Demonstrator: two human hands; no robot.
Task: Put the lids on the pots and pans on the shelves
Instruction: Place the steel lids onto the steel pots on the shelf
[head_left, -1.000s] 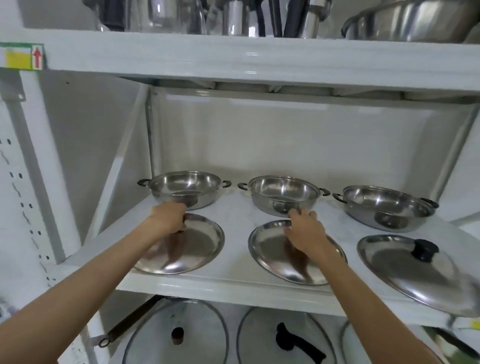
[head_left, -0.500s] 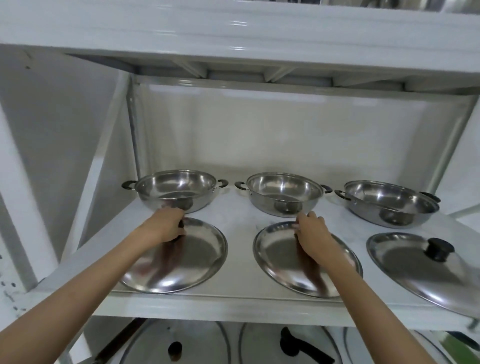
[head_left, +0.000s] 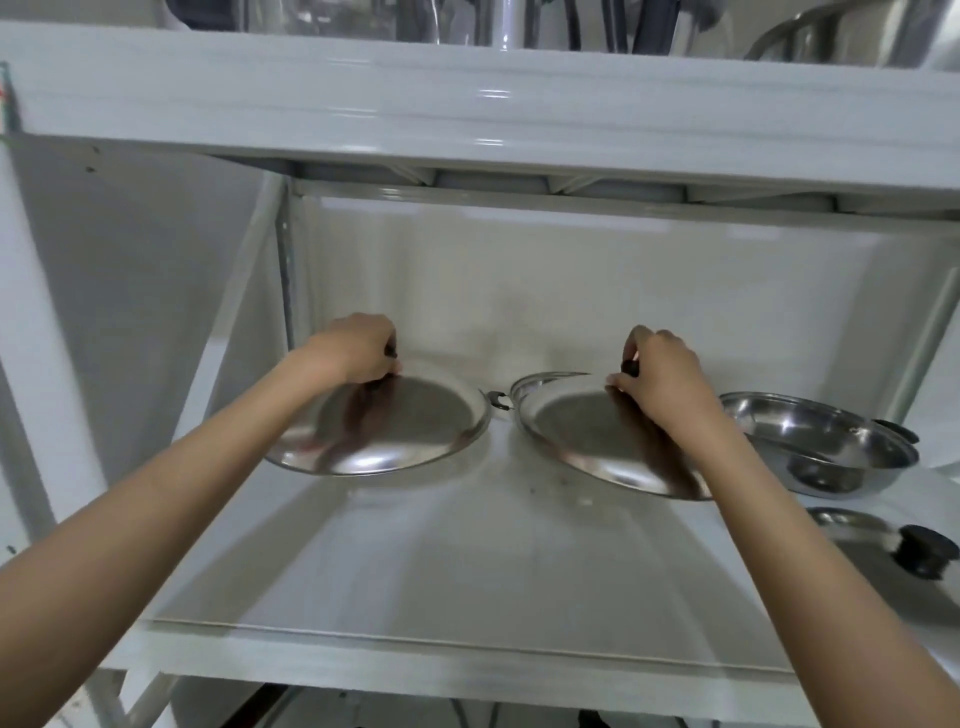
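- Two steel lids were held over pots at the shelf (head_left: 467, 582) rear.
- Left hand (head_left: 358, 349) gripped left lid (head_left: 395, 431) by its knob.
- Right hand (head_left: 662, 374) clamped right lid (head_left: 587, 431) knob.
- Third pot (head_left: 821, 441) stood uncovered, its lid (head_left: 857, 566) lying in front of it.

Two lifted lids (head_left: 395, 431) hide pots beneath; knobs buried in hands (head_left: 358, 348); third lid (head_left: 883, 566) cropped right.
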